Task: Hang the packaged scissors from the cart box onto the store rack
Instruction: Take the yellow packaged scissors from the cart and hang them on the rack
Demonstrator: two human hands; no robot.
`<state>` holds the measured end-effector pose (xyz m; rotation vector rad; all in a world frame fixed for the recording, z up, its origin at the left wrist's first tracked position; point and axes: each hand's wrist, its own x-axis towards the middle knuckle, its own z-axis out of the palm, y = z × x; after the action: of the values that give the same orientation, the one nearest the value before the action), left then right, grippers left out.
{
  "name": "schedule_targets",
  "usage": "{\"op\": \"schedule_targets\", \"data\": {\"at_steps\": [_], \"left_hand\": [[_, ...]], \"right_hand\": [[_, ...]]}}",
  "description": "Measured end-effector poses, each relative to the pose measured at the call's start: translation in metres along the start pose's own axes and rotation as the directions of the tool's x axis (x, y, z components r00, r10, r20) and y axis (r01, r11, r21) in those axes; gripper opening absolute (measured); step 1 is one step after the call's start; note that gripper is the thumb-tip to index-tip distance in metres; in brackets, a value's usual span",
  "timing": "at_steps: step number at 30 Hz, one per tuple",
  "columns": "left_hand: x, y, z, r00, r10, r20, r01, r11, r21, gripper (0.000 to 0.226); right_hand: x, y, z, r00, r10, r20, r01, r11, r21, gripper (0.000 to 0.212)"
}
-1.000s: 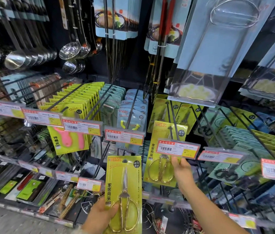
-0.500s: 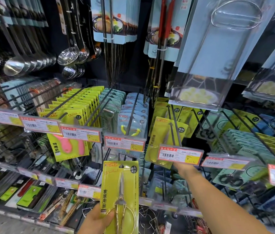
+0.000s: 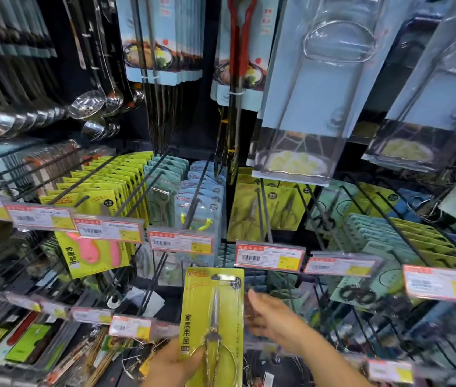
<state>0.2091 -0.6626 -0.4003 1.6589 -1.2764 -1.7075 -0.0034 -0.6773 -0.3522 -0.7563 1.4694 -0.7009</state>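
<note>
Scissors in a yellow-green card pack (image 3: pixel 213 322) stand upright at the bottom middle of the view, gripped at the lower left edge by the left hand (image 3: pixel 175 364), whose thumb lies across the front of the card beside the metal handle loops. Blades point up toward the hang hole at the top of the pack, which sits just below the row of price tags. Just right of the pack, the right hand (image 3: pixel 275 321) reaches forward under a red-bordered price tag (image 3: pixel 270 256) with its fingers spread loosely and holding nothing; the hand is blurred, so finer finger detail cannot be told. Behind that tag, a black rack hook (image 3: pixel 264 213) carries matching yellow-green scissor packs (image 3: pixel 252 210) hung further back. To the left hang teal blister packs (image 3: pixel 198 202) and a dense row of yellow cards (image 3: pixel 101 188), the front one showing pink shapes. Steel ladles (image 3: pixel 0 121) hang at upper left, and clear-fronted blue packs (image 3: pixel 313 88) hang at upper right.
</note>
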Motion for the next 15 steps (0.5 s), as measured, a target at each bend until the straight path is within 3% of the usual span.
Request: {"op": "schedule_targets", "data": {"at_steps": [3, 5, 9, 10, 13, 15], "left_hand": [[-0.012, 0.014, 0.012, 0.998, 0.045, 0.038, -0.046, 0.998, 0.037, 0.042], [-0.017, 0.021, 0.02, 0.996, 0.055, 0.067, -0.057, 0.998, 0.03, 0.031], [-0.028, 0.031, 0.032, 0.992, 0.072, 0.108, -0.074, 0.997, 0.011, 0.031], [-0.027, 0.03, 0.035, 0.988, 0.084, 0.132, -0.084, 0.996, -0.004, 0.04], [-0.004, 0.019, 0.037, 0.98, 0.104, 0.172, -0.09, 0.992, -0.085, 0.095], [-0.007, 0.03, 0.039, 0.974, 0.133, 0.185, -0.114, 0.987, -0.11, 0.108]], "right_hand": [[-0.019, 0.027, 0.005, 0.992, -0.12, 0.026, 0.121, 0.992, -0.048, 0.018], [-0.023, 0.036, 0.006, 0.978, -0.205, -0.047, 0.202, 0.978, -0.055, 0.018], [-0.041, 0.033, 0.003, 0.935, -0.321, -0.152, 0.306, 0.945, -0.112, 0.016], [-0.045, 0.032, 0.0, 0.925, -0.342, -0.165, 0.325, 0.938, -0.119, 0.013], [-0.054, 0.023, -0.007, 0.902, -0.382, -0.2, 0.357, 0.922, -0.153, 0.008], [-0.058, 0.014, -0.011, 0.881, -0.415, -0.229, 0.38, 0.907, -0.182, 0.015]]}}
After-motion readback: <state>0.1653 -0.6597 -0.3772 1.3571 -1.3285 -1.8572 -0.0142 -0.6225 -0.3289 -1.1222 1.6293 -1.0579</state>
